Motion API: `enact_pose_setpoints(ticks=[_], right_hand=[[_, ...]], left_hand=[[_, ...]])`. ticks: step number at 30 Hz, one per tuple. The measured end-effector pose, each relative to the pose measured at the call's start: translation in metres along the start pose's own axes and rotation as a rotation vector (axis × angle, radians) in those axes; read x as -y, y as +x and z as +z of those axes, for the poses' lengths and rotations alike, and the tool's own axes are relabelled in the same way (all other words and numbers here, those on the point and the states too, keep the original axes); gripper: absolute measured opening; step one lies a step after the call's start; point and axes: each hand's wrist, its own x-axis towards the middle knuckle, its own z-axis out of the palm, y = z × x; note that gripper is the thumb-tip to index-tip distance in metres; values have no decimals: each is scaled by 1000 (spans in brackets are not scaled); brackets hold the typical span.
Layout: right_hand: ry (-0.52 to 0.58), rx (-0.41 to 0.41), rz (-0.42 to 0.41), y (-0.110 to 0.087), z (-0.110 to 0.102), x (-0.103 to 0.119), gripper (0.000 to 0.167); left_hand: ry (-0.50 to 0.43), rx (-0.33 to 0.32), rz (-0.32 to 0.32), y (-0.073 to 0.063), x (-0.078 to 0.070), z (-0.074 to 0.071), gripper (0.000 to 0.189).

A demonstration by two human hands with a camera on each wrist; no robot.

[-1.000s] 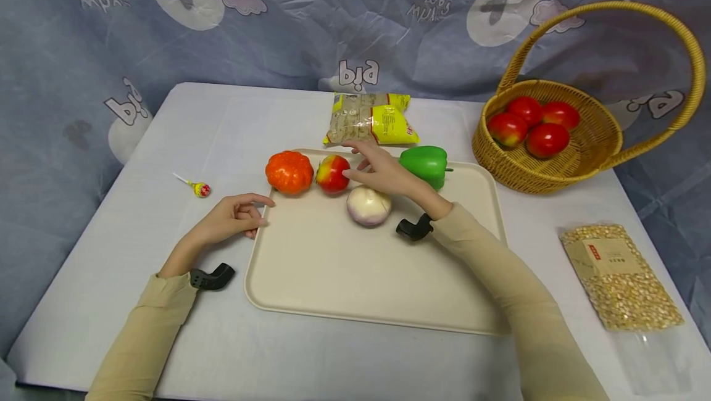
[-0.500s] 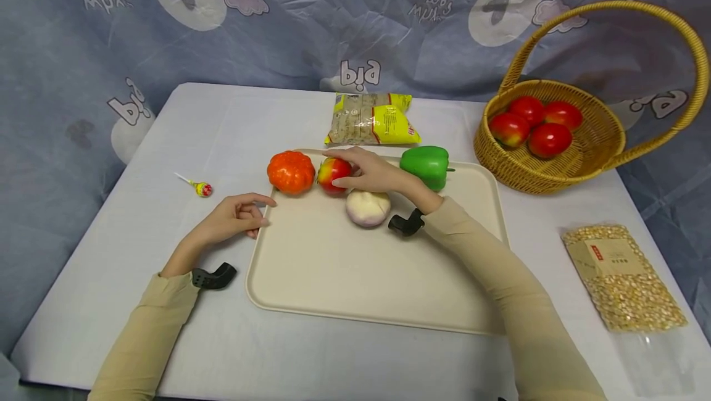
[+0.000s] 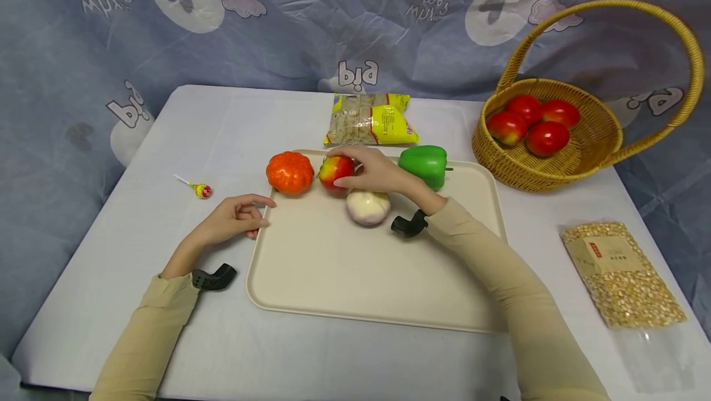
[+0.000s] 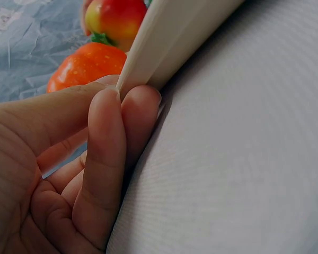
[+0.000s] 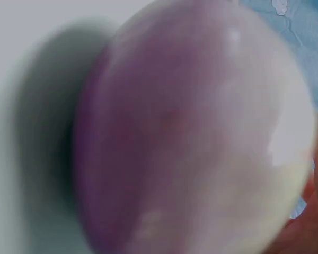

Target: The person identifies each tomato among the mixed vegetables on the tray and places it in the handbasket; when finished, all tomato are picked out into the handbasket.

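In the head view my right hand (image 3: pixel 372 169) grips a red-and-yellow round fruit (image 3: pixel 333 169) with green leaves at one end, near the back of the beige tray (image 3: pixel 355 271). Below that hand sits a white-and-purple turnip (image 3: pixel 368 208), which fills most of the right wrist view. My left hand (image 3: pixel 233 219) is at the tray's left edge. Close up in the left wrist view, its thumb and fingers pinch the tray rim (image 4: pixel 164 45). An orange pumpkin (image 3: pixel 290 173) stands left of the fruit, and a green bell pepper (image 3: pixel 424 163) lies to the right.
A wicker basket (image 3: pixel 502 173) with several red fruits (image 3: pixel 548 139) stands at the back right. Behind the tray lies a yellow snack bag (image 3: pixel 369 120). A lollipop (image 3: pixel 201 190) is on the left, a bag of corn kernels (image 3: pixel 622 277) on the right.
My right hand has come left and down onto the red-and-yellow fruit and taken hold of it. The fruit has shifted slightly right. My left hand keeps its place.
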Motion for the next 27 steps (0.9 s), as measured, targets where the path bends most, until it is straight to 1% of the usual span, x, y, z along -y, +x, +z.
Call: enact_pose_setpoints(ticks=[4,12,22,27], right_hand=[[23,-52,-37,-6,-4,4,55],[29,-154,-71,-24,-11,6,56],[64,-311,-71,-50,-25,8,55],[53,-383,-63,-65,-34,7,54]], left_hand=[[-4,2,7,0,1,0,39],[-5,-1,29,0,2,0,39],[-2,-6,9,0,0,0,38],[3,-2,22,-1,1,0,38]])
